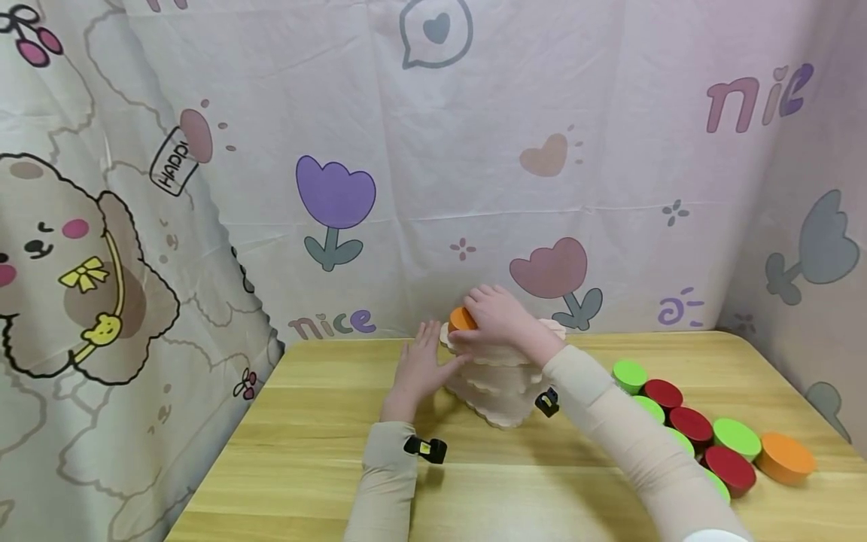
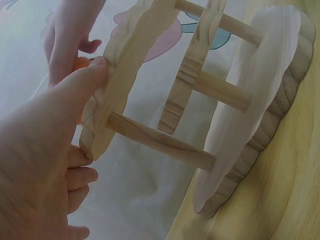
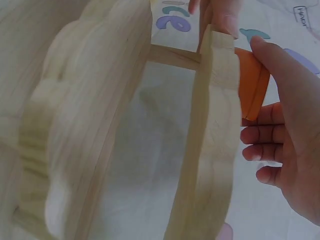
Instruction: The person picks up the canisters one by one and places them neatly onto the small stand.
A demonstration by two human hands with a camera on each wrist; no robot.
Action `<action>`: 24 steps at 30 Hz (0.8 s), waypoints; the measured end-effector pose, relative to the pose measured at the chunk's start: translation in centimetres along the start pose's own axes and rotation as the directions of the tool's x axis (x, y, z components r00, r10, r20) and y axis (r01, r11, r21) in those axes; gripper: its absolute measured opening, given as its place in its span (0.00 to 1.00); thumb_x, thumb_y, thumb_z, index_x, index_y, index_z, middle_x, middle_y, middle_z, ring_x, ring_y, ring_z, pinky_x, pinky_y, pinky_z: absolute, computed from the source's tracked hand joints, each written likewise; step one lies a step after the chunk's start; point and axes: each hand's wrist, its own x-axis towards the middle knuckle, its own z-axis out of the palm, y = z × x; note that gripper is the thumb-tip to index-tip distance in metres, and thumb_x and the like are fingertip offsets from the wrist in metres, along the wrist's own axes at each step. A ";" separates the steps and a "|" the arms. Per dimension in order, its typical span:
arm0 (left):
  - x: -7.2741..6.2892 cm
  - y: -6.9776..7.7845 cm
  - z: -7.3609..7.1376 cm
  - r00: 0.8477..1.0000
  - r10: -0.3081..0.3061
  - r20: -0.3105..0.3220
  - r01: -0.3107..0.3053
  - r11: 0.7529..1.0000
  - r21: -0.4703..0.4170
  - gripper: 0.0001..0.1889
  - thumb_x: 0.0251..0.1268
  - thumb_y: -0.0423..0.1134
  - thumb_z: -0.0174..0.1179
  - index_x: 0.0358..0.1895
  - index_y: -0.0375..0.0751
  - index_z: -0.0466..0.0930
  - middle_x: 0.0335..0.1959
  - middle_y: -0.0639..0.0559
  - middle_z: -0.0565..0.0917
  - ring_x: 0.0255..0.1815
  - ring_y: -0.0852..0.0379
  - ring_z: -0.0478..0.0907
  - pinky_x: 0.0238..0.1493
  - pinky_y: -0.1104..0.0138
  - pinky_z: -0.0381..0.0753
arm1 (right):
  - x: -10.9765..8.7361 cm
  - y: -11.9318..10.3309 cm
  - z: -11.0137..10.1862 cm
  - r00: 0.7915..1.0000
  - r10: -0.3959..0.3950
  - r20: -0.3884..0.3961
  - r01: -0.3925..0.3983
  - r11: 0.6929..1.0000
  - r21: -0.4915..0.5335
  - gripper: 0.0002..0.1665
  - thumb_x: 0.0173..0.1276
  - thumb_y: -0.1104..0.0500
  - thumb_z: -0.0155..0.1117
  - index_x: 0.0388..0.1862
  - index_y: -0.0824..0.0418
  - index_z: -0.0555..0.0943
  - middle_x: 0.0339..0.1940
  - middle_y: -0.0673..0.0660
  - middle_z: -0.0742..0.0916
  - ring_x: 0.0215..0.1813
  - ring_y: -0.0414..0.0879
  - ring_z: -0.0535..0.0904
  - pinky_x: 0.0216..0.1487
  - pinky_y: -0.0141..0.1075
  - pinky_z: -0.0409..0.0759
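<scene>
The right hand [image 1: 500, 319] pinches an orange round block [image 1: 461, 320] on the tiered wooden stand [image 1: 501, 406]; the left hand [image 1: 420, 370], thumb spread apart, touches the stand's edge.

Orange disc [image 1: 462, 319] at top of wooden stand [image 1: 500, 395].

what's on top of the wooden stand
An orange disc is on the top board, held by the right hand. In the head view that hand covers much of the board, so what lies beneath it cannot be seen.
</scene>
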 end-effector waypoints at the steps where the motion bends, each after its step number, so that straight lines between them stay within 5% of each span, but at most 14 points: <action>1: 0.0 0.0 0.0 1.000 0.000 -0.001 0.000 1.000 -0.001 0.55 0.58 0.78 0.45 0.78 0.42 0.48 0.80 0.44 0.52 0.82 0.46 0.45 0.77 0.40 0.48 | 0.2 0.0 0.1 1.000 0.003 0.006 -0.003 1.000 0.001 0.36 0.61 0.28 0.58 0.45 0.58 0.79 0.44 0.54 0.83 0.49 0.51 0.75 0.52 0.44 0.72; 24: 0.0 0.1 0.1 1.000 -0.009 0.007 0.009 1.000 -0.007 0.55 0.57 0.79 0.44 0.78 0.42 0.48 0.80 0.46 0.51 0.82 0.46 0.43 0.77 0.39 0.48 | 2.4 -0.2 1.0 0.985 0.088 0.151 -0.093 0.995 0.023 0.37 0.65 0.28 0.53 0.51 0.58 0.78 0.52 0.55 0.82 0.55 0.51 0.73 0.61 0.46 0.71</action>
